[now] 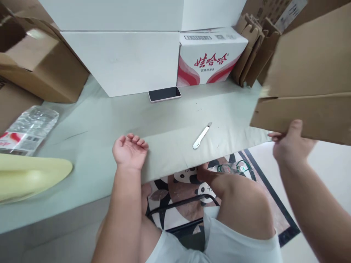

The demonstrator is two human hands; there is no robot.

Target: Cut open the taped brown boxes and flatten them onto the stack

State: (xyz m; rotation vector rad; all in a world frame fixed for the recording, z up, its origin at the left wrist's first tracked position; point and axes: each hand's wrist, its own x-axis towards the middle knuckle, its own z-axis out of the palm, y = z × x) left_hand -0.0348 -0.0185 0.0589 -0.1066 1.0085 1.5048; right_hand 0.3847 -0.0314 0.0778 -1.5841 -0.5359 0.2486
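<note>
My right hand (292,144) grips the lower edge of a brown cardboard box (307,109) at the right, thumb on the near face and the other fingers beneath. Part of that box runs out of view. My left hand (130,150) rests palm up on the table (170,135), fingers loosely curled and apart, with nothing in it. Between the two hands lies a white utility knife (202,136), its tip pointing away from me. Farther back, a phone (164,94) with a dark screen lies flat in front of a large white box (131,62).
A white and red carton (211,62) stands at the back beside folded cardboard (246,47). On the left are an open brown box (55,65), a clear plastic bottle (34,126) and a pale yellow object (33,177). Below the table's front edge are a panda-patterned mat (175,190) and my legs.
</note>
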